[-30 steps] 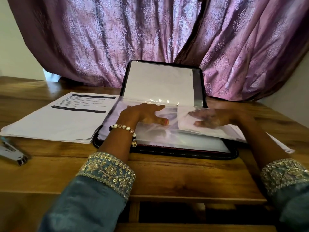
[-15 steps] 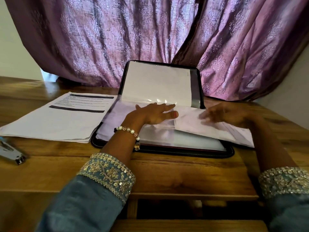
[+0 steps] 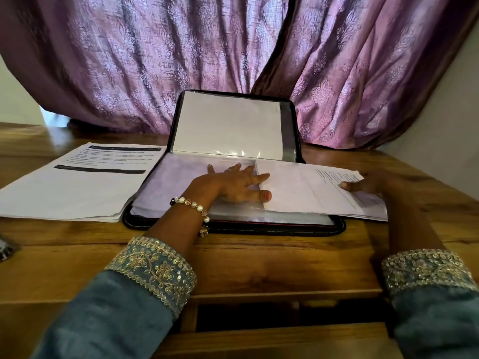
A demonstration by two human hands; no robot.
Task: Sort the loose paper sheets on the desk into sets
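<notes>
While left hand point(image 3: 234, 186) lies flat, fingers straight, on open folder point(image 3: 233, 161) w/ plastic sleeves, right hand point(image 3: 368, 183) pinches printed sheets point(image 3: 311, 193) at folder's right edge; 2nd stack point(image 3: 77, 187) on table point(image 3: 259, 260), left.

The sheets point(image 3: 305, 190) are a thin white set, printed faintly along the far right edge, lying flat and half out of the folder's point(image 3: 233, 224) clear sleeve, pinched at the right end by the right hand point(image 3: 363, 183). Well left of that grip, past the folder, a thicker stack point(image 3: 75, 187) with dark header bars lies flat.
</notes>
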